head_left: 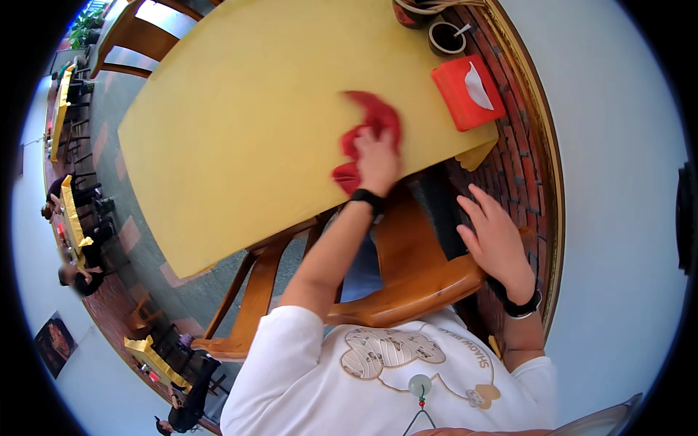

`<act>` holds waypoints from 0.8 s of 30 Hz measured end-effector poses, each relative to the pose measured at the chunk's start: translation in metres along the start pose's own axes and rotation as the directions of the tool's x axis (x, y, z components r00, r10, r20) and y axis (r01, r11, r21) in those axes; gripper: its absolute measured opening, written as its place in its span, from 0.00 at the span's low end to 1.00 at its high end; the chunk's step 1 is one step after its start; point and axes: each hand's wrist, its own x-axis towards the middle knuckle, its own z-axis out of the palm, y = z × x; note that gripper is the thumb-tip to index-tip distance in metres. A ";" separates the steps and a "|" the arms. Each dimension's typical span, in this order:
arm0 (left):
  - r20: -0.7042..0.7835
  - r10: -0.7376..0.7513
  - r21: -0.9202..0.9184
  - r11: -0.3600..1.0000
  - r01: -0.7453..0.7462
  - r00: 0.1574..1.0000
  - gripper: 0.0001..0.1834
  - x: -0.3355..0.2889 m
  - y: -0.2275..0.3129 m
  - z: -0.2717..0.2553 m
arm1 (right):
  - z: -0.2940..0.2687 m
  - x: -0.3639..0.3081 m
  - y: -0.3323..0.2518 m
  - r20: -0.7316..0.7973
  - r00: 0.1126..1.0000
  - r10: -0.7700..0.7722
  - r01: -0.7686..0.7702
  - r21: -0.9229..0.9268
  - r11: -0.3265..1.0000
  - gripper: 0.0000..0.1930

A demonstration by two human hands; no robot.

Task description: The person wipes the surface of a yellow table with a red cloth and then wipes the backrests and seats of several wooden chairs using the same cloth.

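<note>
My left hand (378,161) presses a crumpled red cloth (379,112) onto the yellow tablecloth (247,123), near the table's front edge. Its fingers are bent over the cloth, and both are smeared by motion. A black watch band circles that wrist. Off to the right, my right hand (498,243) hangs in the air with its fingers apart and nothing in it, beside the brick wall. The wooden chair (407,294) stands between me and the table, below both hands.
A red tissue box (465,91), a dark cup with a white spoon (446,38) and a chopstick holder (414,13) stand along the brick wall (527,167). Another wooden chair (138,36) is at the far left. People sit at yellow-covered tables (73,211) across the floor.
</note>
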 end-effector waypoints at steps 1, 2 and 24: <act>0.049 0.062 -0.120 0.991 -0.055 0.997 0.24 -0.006 0.032 0.006 | 0.003 -0.003 0.004 0.027 1.000 0.016 -0.016 -0.009 1.000 0.26; 0.086 0.124 -0.234 0.967 -0.101 0.989 0.25 -0.013 0.054 0.008 | 0.005 -0.004 0.005 0.037 0.999 0.009 -0.008 -0.009 1.000 0.26; -0.158 -0.092 0.041 0.994 0.100 0.983 0.31 -0.085 -0.099 -0.039 | -0.043 0.024 0.030 0.292 0.947 -0.137 0.152 -0.031 0.988 0.25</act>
